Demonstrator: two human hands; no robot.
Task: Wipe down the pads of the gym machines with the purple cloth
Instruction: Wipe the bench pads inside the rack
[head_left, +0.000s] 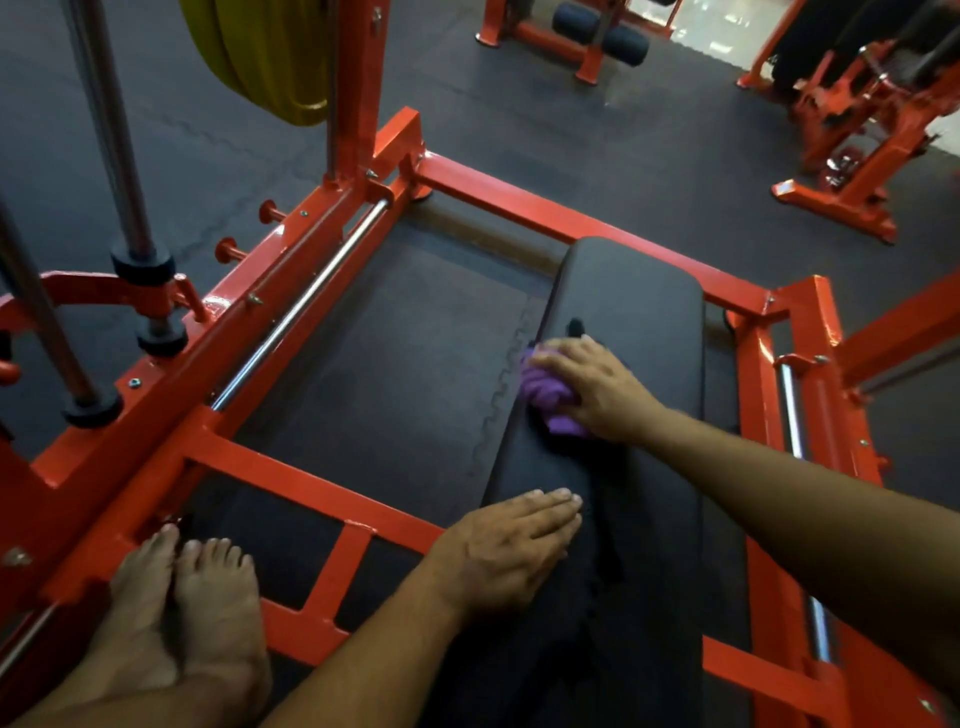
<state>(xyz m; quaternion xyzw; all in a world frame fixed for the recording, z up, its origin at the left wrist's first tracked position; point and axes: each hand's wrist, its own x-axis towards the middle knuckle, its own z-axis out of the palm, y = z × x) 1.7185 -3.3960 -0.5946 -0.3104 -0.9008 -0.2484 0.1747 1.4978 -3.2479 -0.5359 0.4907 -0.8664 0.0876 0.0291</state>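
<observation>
A long black bench pad (639, 312) runs from the bottom of the view up toward the middle, inside an orange machine frame. The purple cloth (548, 395) lies bunched on the pad's left side. My right hand (597, 389) lies over the cloth and presses it onto the pad, fingers pointing left; the hand hides most of the cloth. My left hand (511, 551) rests flat on the pad's near left edge with straight fingers and holds nothing.
The orange frame (571, 213) boxes the bench, with chrome rails at left (301, 306) and right (792, 415). Yellow weight plates (265, 57) hang at top left. My bare feet (182, 613) stand at bottom left. Other orange machines (857, 135) stand at the back right on black rubber flooring.
</observation>
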